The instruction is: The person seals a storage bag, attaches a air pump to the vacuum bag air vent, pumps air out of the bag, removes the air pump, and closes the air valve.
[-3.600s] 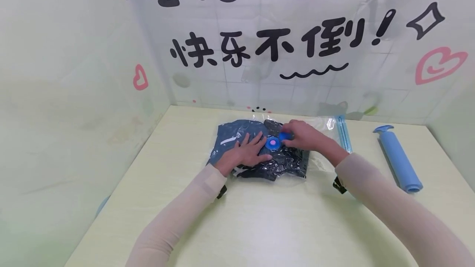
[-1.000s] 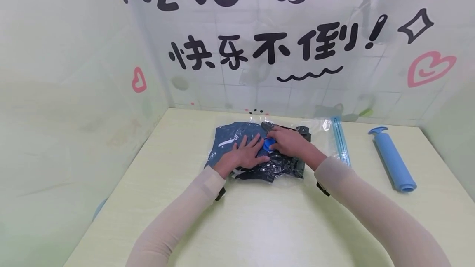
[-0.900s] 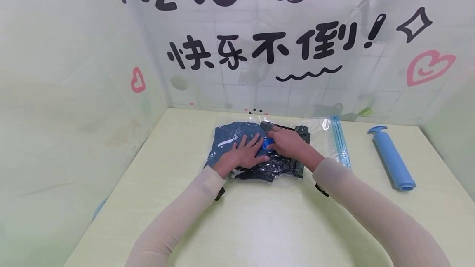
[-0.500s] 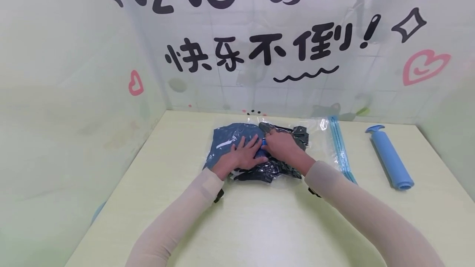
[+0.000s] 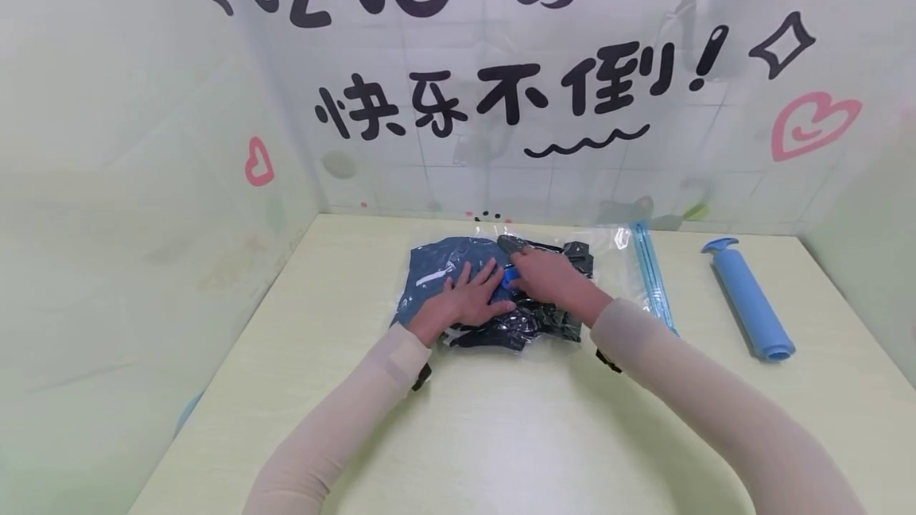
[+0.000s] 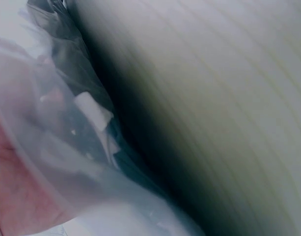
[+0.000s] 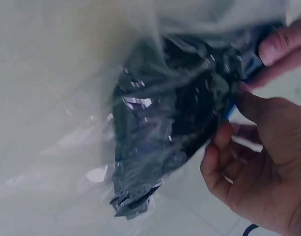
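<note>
A clear vacuum storage bag [image 5: 614, 265] lies flat on the table, with folded dark blue clothing [image 5: 432, 269] and black clothing [image 5: 525, 332] inside. Spread over the bag's middle, my left hand [image 5: 465, 300] presses it with straight fingers. My right hand [image 5: 551, 276] bends its fingers around a blue valve cap [image 5: 510, 276] just beside the left fingertips. In the right wrist view, the right hand [image 7: 273, 157] has its thumb and fingers at a sliver of blue cap [image 7: 231, 107]; the valve beneath is hidden. The left wrist view shows only palm and blurred film.
A blue hand pump [image 5: 753, 304] lies on the table to the right of the bag. The bag's blue zip edge [image 5: 653, 276] faces right. Printed walls enclose the table at the back and sides.
The right hand has carried the blue cap left onto the round blue valve with a pink centre, and its fingers shift around it there. The left hand stays put. The head view drifts slightly.
</note>
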Demonstrator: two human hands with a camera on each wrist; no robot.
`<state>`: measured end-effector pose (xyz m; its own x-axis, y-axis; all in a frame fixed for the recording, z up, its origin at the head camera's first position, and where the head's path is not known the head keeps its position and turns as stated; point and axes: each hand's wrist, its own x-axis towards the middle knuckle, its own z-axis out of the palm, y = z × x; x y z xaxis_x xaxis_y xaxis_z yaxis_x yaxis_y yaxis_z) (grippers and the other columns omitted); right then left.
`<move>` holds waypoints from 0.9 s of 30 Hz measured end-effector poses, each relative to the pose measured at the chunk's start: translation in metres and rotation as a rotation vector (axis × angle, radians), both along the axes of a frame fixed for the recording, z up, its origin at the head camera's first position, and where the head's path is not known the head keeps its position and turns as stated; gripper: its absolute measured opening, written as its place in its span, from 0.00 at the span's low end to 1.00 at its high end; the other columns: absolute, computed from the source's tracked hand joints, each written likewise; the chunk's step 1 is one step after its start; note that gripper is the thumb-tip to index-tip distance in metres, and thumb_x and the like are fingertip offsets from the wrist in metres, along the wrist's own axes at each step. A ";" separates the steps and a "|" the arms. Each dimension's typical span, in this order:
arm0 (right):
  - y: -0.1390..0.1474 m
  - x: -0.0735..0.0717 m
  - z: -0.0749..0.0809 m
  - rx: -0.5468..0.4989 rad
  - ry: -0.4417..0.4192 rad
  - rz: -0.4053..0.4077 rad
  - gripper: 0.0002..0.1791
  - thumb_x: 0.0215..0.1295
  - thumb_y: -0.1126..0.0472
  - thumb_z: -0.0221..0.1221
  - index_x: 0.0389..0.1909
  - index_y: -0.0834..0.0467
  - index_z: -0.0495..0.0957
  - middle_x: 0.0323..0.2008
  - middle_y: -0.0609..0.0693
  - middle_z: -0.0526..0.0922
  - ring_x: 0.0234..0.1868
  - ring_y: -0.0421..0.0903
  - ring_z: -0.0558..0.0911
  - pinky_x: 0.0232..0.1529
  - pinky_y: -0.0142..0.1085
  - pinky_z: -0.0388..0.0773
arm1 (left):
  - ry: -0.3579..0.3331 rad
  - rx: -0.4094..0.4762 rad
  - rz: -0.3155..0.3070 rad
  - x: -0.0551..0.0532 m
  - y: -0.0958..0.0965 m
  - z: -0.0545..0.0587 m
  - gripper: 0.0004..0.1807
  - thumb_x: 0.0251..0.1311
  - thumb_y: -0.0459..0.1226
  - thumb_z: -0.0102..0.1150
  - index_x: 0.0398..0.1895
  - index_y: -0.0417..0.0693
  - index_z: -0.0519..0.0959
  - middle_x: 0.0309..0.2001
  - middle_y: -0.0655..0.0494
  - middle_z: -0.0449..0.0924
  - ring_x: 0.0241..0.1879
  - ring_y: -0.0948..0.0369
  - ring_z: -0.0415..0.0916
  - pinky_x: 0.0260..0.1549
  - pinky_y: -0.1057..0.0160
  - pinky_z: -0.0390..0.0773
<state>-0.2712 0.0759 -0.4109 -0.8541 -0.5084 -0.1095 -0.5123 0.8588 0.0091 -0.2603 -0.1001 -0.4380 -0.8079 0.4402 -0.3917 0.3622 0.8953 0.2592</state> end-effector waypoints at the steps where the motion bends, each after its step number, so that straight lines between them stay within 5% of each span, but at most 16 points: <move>1: 0.002 -0.001 0.003 -0.016 -0.021 0.020 0.23 0.75 0.54 0.61 0.62 0.65 0.76 0.56 0.62 0.78 0.49 0.56 0.83 0.47 0.49 0.82 | 0.003 -0.001 0.001 -0.001 0.000 -0.002 0.43 0.76 0.64 0.35 0.83 0.60 0.35 0.81 0.59 0.21 0.76 0.44 0.19 0.69 0.34 0.35; 6: 0.012 -0.003 0.007 -0.112 -0.072 0.147 0.23 0.70 0.67 0.63 0.65 0.61 0.77 0.54 0.58 0.76 0.50 0.53 0.81 0.52 0.47 0.79 | 0.017 0.002 0.005 -0.004 -0.002 -0.005 0.44 0.75 0.65 0.35 0.84 0.59 0.37 0.81 0.58 0.24 0.77 0.43 0.20 0.69 0.33 0.37; 11: 0.014 -0.006 0.001 -0.166 -0.027 0.250 0.22 0.69 0.69 0.64 0.64 0.62 0.79 0.48 0.55 0.78 0.46 0.52 0.82 0.51 0.45 0.80 | 0.007 0.006 0.001 -0.004 -0.002 -0.007 0.44 0.74 0.66 0.35 0.84 0.60 0.37 0.81 0.59 0.22 0.76 0.43 0.19 0.69 0.33 0.37; 27: 0.006 -0.005 -0.009 -0.002 0.140 0.113 0.21 0.69 0.47 0.65 0.52 0.60 0.84 0.36 0.49 0.74 0.28 0.44 0.78 0.28 0.41 0.81 | 0.018 -0.002 -0.006 -0.005 -0.001 -0.009 0.44 0.74 0.65 0.35 0.84 0.60 0.36 0.81 0.59 0.22 0.77 0.43 0.19 0.69 0.33 0.36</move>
